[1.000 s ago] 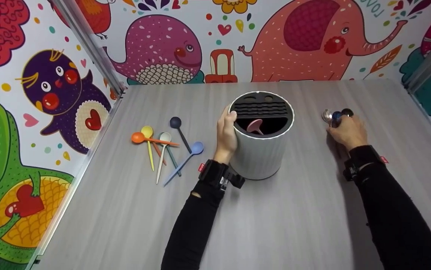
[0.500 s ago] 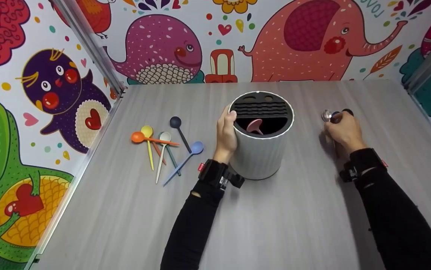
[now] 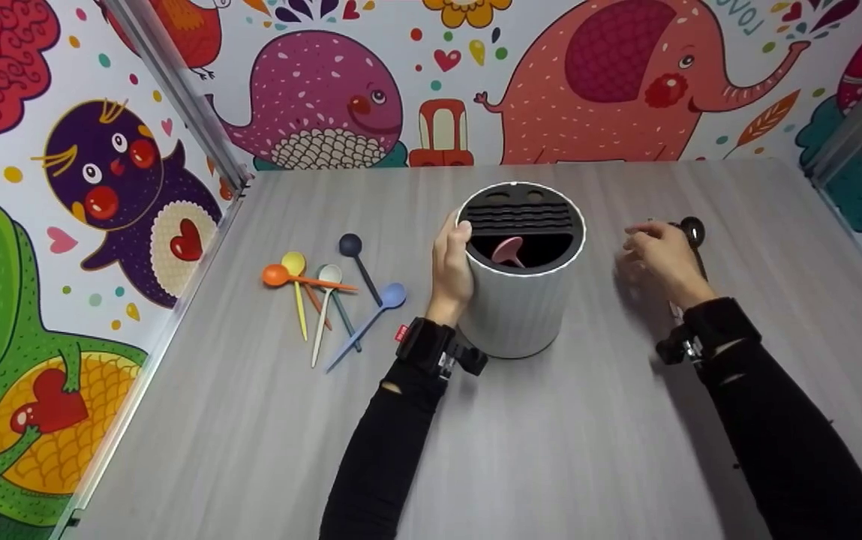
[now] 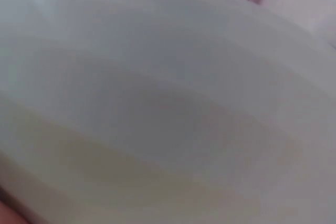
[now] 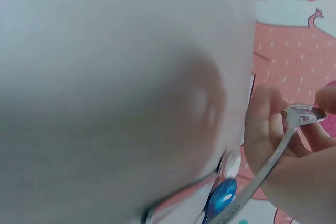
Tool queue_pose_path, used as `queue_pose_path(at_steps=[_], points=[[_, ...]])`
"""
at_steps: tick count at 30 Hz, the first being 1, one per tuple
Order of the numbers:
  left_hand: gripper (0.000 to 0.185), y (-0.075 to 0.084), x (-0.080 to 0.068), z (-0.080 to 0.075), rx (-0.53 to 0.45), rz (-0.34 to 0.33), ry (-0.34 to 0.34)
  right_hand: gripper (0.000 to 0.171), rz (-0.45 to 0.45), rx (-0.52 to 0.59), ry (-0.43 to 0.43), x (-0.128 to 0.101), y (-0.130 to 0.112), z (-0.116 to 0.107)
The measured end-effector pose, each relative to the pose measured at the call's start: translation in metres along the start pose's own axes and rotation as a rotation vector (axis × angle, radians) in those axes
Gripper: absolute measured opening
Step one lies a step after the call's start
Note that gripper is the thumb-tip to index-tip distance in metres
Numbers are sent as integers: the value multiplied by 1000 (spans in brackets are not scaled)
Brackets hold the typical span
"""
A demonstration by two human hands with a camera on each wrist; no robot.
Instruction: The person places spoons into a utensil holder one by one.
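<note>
At the table's [image 3: 551, 450] centre stood a white cylindrical holder [image 3: 513, 307] w/ a black slotted insert on top; a pink spoon [image 3: 507, 251] sat bowl-up in its open compartment. The left hand [image 3: 452, 268] pressed against the holder's left side, thumb hooked over the rim, fingers curved along the wall, i.e. gripping it. The left wrist view showed only the holder's pale wall up close, blurred.

Right of the holder, near but apart from it, the right hand [image 3: 659, 255] was raised a little above the tabletop, fingers curled. In the right wrist view the fingers [image 5: 262, 129] pinched a silver metal spoon [image 5: 273, 161] near its bowl end, handle running down toward the camera. Below it in that view lay more metal spoons, one w/ a blue bowl [image 5: 223, 195]. In the head view a black-bowled spoon [image 3: 693, 229] lay on the table just beyond the right hand, farther from the holder.

Left of the holder, well apart from it, a loose fan of plastic spoons [image 3: 325, 296] lay on the table: orange, yellow, cream, teal, light blue & dark navy, handles crossing. Behind the holder, a wall [image 3: 596, 82] w/ cartoon animals.
</note>
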State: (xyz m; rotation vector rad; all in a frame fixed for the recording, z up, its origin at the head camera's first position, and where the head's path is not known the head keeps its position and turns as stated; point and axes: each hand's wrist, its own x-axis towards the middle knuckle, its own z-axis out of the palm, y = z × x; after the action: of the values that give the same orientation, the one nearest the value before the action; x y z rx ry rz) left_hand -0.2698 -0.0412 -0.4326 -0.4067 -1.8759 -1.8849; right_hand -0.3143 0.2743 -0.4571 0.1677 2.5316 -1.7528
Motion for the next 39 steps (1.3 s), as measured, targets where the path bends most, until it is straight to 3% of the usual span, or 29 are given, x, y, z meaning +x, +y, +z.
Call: queue_pose_path(at_steps=[4, 12, 20, 29, 39], points=[[60, 1, 0, 0, -14, -24, 6, 42, 7, 50, -37, -3, -4, 8], [59, 0, 1, -1, -18, -21, 5, 27, -27, -1, -83, -13, -14, 27], [59, 0, 1, 0, -6, -23, 5, 25, -72, -23, -85, -25, -29, 39], [57, 0, 0, -1, 8, -3, 12, 32, -77, 242, -106, -36, -43, 44], [57, 1, 0, 0, 7, -2, 11, 47, -227, 475, -151, -52, -63, 38]])
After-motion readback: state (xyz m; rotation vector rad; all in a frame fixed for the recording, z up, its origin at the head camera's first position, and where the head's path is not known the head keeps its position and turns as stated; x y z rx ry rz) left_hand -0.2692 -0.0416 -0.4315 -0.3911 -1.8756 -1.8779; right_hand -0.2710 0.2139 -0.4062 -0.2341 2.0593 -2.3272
